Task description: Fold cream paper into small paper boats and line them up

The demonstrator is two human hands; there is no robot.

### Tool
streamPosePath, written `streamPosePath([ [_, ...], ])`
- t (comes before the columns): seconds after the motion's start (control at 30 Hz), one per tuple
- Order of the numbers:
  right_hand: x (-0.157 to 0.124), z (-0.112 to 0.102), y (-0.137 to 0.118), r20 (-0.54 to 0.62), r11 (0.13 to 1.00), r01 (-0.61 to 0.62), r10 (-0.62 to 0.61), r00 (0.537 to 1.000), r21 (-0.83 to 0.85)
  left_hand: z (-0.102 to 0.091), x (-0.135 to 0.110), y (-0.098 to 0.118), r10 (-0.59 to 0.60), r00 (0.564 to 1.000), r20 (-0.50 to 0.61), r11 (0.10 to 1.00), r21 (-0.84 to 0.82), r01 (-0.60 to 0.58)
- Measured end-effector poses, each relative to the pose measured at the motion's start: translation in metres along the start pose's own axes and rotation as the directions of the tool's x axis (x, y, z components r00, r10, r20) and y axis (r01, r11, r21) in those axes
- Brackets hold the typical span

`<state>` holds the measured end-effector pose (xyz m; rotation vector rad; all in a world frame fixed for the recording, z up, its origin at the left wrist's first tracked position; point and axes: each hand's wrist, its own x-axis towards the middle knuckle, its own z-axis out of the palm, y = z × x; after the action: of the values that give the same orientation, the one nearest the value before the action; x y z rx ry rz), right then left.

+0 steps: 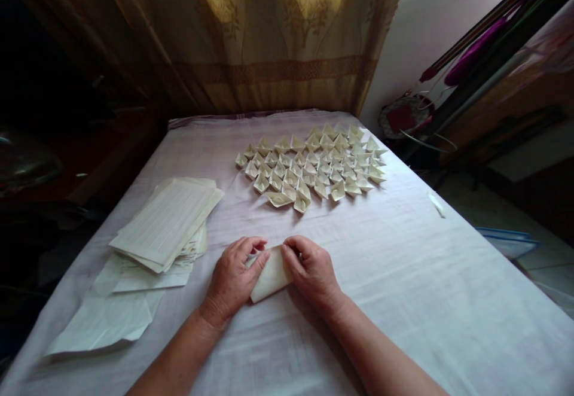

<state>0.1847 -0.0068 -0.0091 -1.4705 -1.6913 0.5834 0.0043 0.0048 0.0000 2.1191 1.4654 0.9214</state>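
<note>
A folded piece of cream paper [270, 276] lies on the white cloth in front of me. My left hand [233, 279] presses on its left side, fingers curled over the edge. My right hand [309, 270] pinches the paper's upper right edge with bent fingers. Beyond my hands, toward the far side of the cloth, lie several small folded paper boats [314, 165] packed in rows. A stack of flat lined paper sheets [165, 222] sits to the left of my left hand.
The table is covered by a white cloth [403, 276]. More loose sheets [103, 321] lie at the front left. A small paper scrap [436, 204] rests near the right edge. A brown-gold curtain [251, 37] hangs behind. Poles [484, 43] lean at the right.
</note>
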Motion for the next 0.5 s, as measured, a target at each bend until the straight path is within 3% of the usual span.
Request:
streamPosePath([
  [0.1,0.005,-0.001,0.008,-0.055,0.988,-0.013,0.005,0.998,-0.157,-0.002,0.001,-0.006,0.082,0.989,-0.125,0.99,0.125,-0.066],
  [0.17,0.006,-0.001,0.01,-0.064,0.967,0.006,-0.023,0.998,-0.256,-0.001,-0.002,-0.006,0.152,0.982,-0.113,0.975,0.182,-0.13],
  [0.33,0.006,-0.002,0.007,-0.044,0.911,0.002,-0.022,0.999,-0.413,0.009,-0.013,0.001,0.284,0.952,0.112,0.925,0.231,-0.303],
  [0.43,0.006,-0.002,0.005,-0.03,0.889,-0.008,-0.006,1.0,-0.459,0.012,-0.017,0.004,0.265,0.932,0.246,0.911,0.252,-0.326],
  [0.5,0.006,-0.001,0.005,-0.032,0.876,-0.011,-0.005,0.999,-0.483,0.013,-0.018,0.004,0.237,0.932,0.275,0.912,0.266,-0.311],
])
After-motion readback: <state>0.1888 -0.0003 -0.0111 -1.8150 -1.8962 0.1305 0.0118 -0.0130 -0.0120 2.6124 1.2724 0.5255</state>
